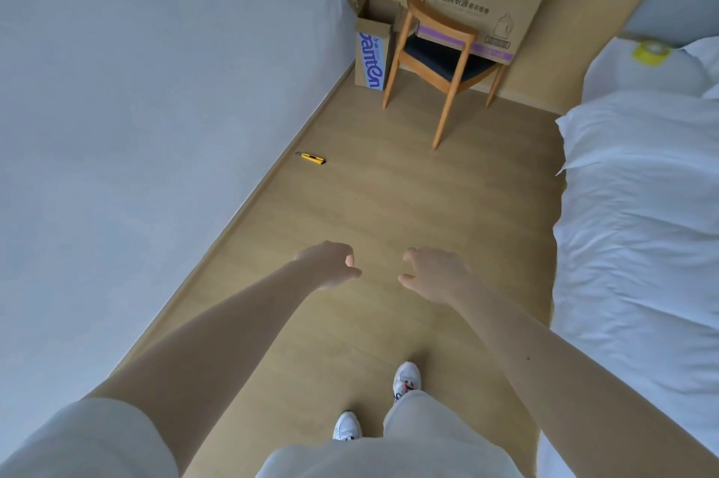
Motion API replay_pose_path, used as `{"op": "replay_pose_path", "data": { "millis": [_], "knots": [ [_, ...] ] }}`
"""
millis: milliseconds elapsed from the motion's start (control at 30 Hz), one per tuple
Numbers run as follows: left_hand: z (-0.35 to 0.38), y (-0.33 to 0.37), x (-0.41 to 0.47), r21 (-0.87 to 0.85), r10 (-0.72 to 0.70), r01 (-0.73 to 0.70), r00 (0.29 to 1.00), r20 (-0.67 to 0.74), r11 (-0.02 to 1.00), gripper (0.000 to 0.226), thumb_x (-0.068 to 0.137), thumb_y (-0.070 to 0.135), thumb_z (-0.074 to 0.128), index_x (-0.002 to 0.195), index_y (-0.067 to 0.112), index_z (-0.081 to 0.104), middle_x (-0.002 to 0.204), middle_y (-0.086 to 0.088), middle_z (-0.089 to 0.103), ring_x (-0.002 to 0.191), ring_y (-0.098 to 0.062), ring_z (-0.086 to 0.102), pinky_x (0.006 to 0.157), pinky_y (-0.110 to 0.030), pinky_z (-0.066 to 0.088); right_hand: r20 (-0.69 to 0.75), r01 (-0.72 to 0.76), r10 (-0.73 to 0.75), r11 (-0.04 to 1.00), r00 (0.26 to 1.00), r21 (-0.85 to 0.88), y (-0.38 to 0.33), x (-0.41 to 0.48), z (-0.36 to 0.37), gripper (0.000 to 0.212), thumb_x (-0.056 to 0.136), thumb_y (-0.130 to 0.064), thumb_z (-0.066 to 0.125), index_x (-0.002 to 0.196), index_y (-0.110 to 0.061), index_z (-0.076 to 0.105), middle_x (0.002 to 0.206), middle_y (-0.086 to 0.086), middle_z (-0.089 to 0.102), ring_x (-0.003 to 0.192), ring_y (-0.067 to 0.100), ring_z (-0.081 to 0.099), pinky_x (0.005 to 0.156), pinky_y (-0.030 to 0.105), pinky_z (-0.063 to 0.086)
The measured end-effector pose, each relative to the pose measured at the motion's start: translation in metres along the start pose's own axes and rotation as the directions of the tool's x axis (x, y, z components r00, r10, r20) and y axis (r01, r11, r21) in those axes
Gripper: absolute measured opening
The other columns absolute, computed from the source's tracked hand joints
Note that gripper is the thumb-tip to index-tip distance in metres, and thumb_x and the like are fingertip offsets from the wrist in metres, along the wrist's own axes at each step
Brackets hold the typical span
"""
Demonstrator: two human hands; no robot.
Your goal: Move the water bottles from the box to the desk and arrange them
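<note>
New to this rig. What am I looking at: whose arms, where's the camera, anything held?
No robot: one wide-angle camera on a person's head looks forward and down. Their left hand and right hand reach over the floor, fingers loosely curled, holding nothing. Ahead, an open cardboard box sits on a wooden chair; a taller box stands beside it on the floor. A yellow utility knife lies near the wall; a bed is at right. No bottles or desk show.
</note>
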State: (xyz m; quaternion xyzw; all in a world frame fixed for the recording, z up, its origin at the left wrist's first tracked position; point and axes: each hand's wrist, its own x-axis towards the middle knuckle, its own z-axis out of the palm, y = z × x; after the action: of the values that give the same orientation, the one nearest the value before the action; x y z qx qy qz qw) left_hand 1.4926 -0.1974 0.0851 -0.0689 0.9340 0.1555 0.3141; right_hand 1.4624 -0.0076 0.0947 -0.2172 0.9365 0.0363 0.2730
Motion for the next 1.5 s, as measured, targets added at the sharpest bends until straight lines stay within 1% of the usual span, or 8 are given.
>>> {"op": "replay_pose_path", "data": {
  "millis": [233,367,467,867,1100,1267,1367,1500],
  "knots": [
    [-0.042,0.016,0.059,0.045,-0.009,0.009,1.0,0.005,0.999,0.033,0.094,0.044,0.05,0.119,0.023,0.058,0.124,0.002,0.058,0.111,-0.02,0.055,0.092,-0.036,0.048,-0.017,0.032,-0.031,0.999,0.999,0.04,0.029,0.071,-0.031,0.047,0.099,-0.042,0.043,0.137,-0.015,0.044,0.135,0.007,0.052,0.125,0.027,0.049,0.099,0.038,0.04],
    [-0.088,0.039,0.101,0.08,-0.035,0.037,0.999,-0.027,0.996,0.031,0.094,0.043,0.05,0.118,0.024,0.058,0.123,0.003,0.058,0.109,-0.019,0.056,0.087,-0.033,0.048,-0.072,0.06,-0.057,0.997,0.996,0.042,0.061,0.118,-0.069,0.045,0.099,-0.041,0.044,0.135,-0.014,0.045,0.132,0.008,0.054,0.121,0.028,0.052,0.096,0.04,0.043],
    [-0.117,0.06,0.134,0.103,-0.029,0.033,0.999,-0.04,0.994,0.028,0.095,0.042,0.049,0.114,0.024,0.059,0.121,0.004,0.059,0.109,-0.019,0.056,0.09,-0.034,0.048,-0.092,0.069,-0.065,0.997,0.994,0.041,0.088,0.149,-0.094,0.045,0.099,-0.042,0.044,0.134,-0.013,0.046,0.126,0.007,0.057,0.114,0.027,0.056,0.093,0.04,0.046],
    [-0.157,0.112,0.234,0.197,-0.045,0.031,0.997,0.068,0.98,0.031,0.095,0.044,0.048,0.117,0.025,0.057,0.122,0.003,0.059,0.111,-0.02,0.055,0.091,-0.034,0.047,0.013,0.056,-0.058,0.994,0.998,0.093,0.162,0.233,-0.119,0.044,0.1,-0.043,0.041,0.131,-0.013,0.047,0.118,0.005,0.06,0.101,0.024,0.06,0.079,0.035,0.047],
    [-0.202,0.118,0.299,0.224,0.029,-0.037,0.999,0.039,0.974,0.034,0.095,0.043,0.048,0.123,0.023,0.054,0.128,0.001,0.056,0.116,-0.02,0.052,0.089,-0.032,0.044,0.013,0.008,-0.01,0.987,1.0,0.158,0.181,0.282,-0.154,0.047,0.099,-0.042,0.043,0.136,-0.014,0.044,0.131,0.007,0.054,0.117,0.027,0.053,0.091,0.039,0.044],
    [-0.255,0.121,0.363,0.239,0.135,-0.128,0.991,-0.011,0.963,0.033,0.096,0.041,0.048,0.122,0.022,0.055,0.128,0.001,0.056,0.117,-0.02,0.052,0.09,-0.032,0.044,0.004,-0.061,0.061,0.986,0.998,0.153,0.192,0.339,-0.198,0.049,0.099,-0.043,0.044,0.139,-0.015,0.043,0.138,0.007,0.05,0.126,0.027,0.049,0.099,0.04,0.042],
    [-0.295,0.12,0.405,0.286,0.217,-0.201,0.976,-0.024,0.937,0.034,0.097,0.04,0.047,0.125,0.022,0.054,0.13,0.0,0.055,0.121,-0.02,0.05,0.095,-0.035,0.045,0.005,-0.108,0.108,0.985,0.994,0.135,0.196,0.38,-0.228,0.048,0.098,-0.042,0.045,0.138,-0.016,0.044,0.137,0.007,0.051,0.125,0.027,0.05,0.098,0.04,0.044],
    [-0.346,0.106,0.461,0.268,0.271,-0.252,0.962,-0.036,0.93,0.033,0.097,0.039,0.048,0.124,0.021,0.055,0.129,0.0,0.056,0.121,-0.02,0.05,0.098,-0.036,0.043,0.005,-0.143,0.143,0.982,0.99,0.126,0.195,0.438,-0.271,0.045,0.099,-0.041,0.043,0.135,-0.016,0.045,0.132,0.007,0.055,0.119,0.027,0.054,0.093,0.039,0.047]
  ]
}}
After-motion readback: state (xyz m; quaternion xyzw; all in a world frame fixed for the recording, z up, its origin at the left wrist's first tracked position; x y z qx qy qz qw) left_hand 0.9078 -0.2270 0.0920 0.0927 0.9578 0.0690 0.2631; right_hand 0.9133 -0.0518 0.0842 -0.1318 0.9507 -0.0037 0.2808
